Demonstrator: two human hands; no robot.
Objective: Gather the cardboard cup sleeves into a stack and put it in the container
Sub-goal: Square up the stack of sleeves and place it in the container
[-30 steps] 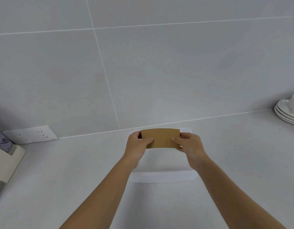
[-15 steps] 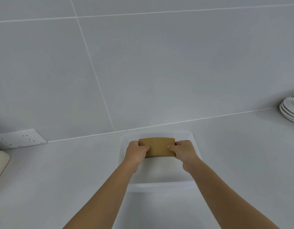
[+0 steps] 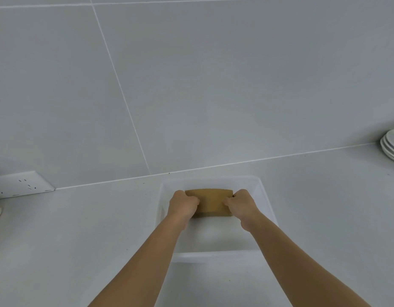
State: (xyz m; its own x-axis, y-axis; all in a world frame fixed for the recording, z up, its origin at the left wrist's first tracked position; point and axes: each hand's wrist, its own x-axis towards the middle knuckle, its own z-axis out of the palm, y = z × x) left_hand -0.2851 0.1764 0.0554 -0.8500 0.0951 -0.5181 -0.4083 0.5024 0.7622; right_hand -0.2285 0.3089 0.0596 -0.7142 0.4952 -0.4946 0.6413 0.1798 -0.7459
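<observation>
Left hand and right hand clasp the sleeve stack inside the container, near its far wall, nearer half free.

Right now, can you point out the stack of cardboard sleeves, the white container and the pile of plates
stack of cardboard sleeves (image 3: 210, 201), head view, middle of its brown top face.
white container (image 3: 265, 199), head view, right wall.
pile of plates (image 3: 390, 147), head view, left rims.

Soft, even, cool light falls on my surface with only faint shadows, no glare, slight softness overall, and tile lines bending toward the edges.
</observation>
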